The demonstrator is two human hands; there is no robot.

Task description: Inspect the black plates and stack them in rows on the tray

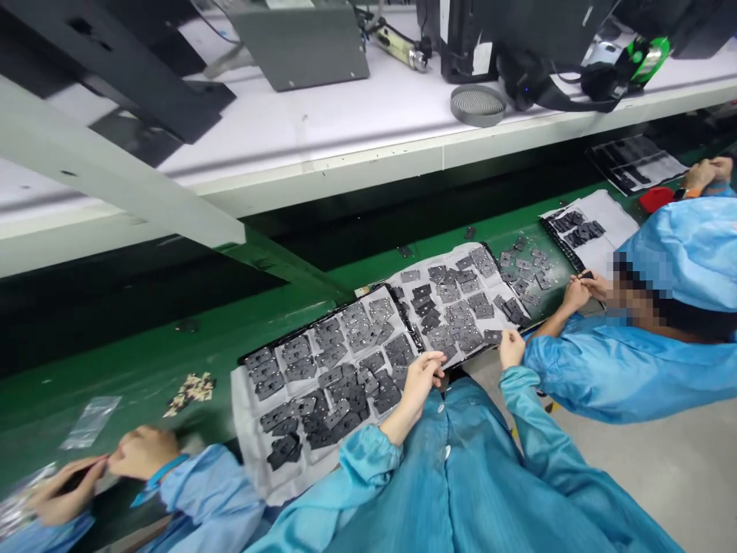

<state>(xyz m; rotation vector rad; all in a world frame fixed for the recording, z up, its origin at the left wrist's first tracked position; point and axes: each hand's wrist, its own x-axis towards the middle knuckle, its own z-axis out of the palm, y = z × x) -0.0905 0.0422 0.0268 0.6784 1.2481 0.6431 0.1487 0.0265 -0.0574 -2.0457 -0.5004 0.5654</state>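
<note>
Dark flat parts (345, 384) fill two trays (314, 319) at the table's (143, 369) near edge, where the left hand (423, 376) touches them with curled fingers and the right hand (511, 347) rests half-closed at a rim, any hold impossible to tell; sorting seems in hand, and lifting one needs a fine pinch.

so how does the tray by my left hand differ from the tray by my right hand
The left tray holds dark parts heaped and overlapping; the right tray has lighter grey parts spread flatter. The left tray lies nearer you, the right tray further along the green belt. Your left hand rests at the left tray's end, your right hand at the right tray's near edge. Both are black-rimmed and lie end to end.
</note>
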